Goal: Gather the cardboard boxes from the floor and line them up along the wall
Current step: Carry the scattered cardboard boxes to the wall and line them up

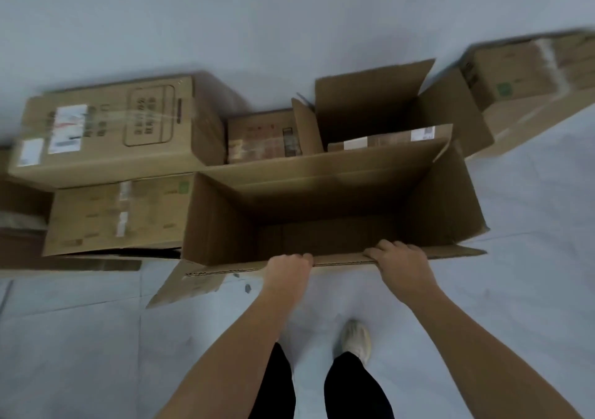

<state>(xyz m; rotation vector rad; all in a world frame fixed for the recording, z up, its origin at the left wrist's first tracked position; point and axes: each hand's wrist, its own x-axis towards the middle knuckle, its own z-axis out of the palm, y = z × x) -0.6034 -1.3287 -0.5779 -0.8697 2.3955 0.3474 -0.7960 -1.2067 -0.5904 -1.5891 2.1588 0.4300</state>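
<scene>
A large open cardboard box (pixel 322 199) stands on the floor right in front of me, empty inside, with its flaps spread out. My left hand (pixel 288 270) and my right hand (pixel 399 261) both grip its near flap edge, fingers curled over the cardboard. Behind it, against the pale wall, stand another open box (pixel 370 109), a small printed box (pixel 264 135) and a big closed box (pixel 106 132) with labels. A taped closed box (pixel 116 216) sits to the left of the held one.
At the far right a closed box (pixel 528 71) rests on a flat carton (pixel 521 122) by the wall. More cardboard (pixel 22 212) lies at the left edge. My legs and a light shoe (pixel 355 341) stand on bare grey floor tiles below.
</scene>
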